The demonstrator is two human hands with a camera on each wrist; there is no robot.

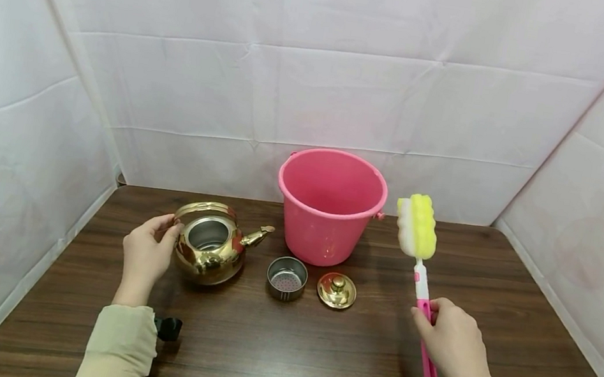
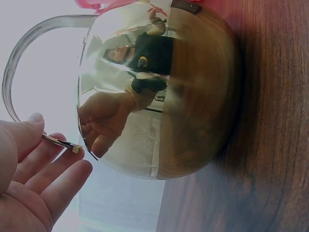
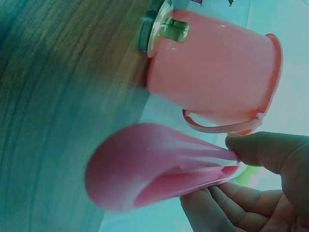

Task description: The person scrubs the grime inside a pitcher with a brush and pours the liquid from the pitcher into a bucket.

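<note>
In the head view a gold teapot without its lid sits on the table at the left, spout to the right. My left hand pinches the teapot's arched handle near its left end, between thumb and fingers. On the right my right hand grips the pink handle of a sponge brush, whose yellow and white head points up and away. The right wrist view shows the rounded end of the brush handle close up, held by thumb and fingers.
A pink bucket stands at the back middle. Before it lie a small metal strainer and the gold lid, knob up. White cloth walls enclose the brown wooden table at the back and sides.
</note>
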